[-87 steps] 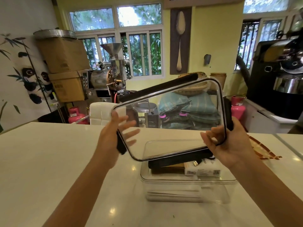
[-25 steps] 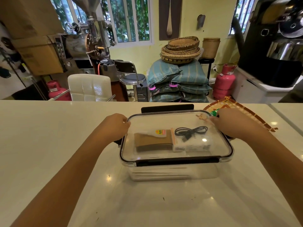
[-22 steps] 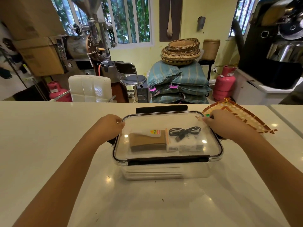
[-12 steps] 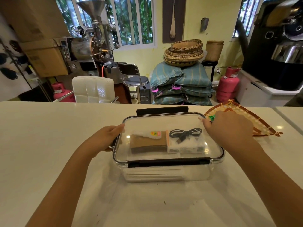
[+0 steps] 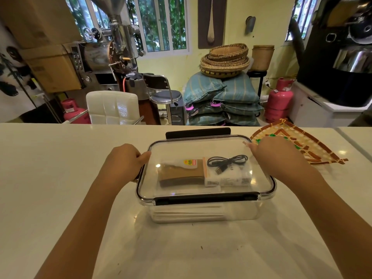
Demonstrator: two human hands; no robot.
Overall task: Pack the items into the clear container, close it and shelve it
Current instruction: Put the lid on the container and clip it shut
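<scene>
The clear container sits mid-counter with its lid on. The left hand curls over the lid's 9 o'clock edge; the right hand presses at 3 o'clock — grip unclear. A woven fan lies at 2 o'clock, apart.

A woven fan lies on the counter at two o'clock. At twelve, baskets top stacked sacks; white chair at eleven.
</scene>
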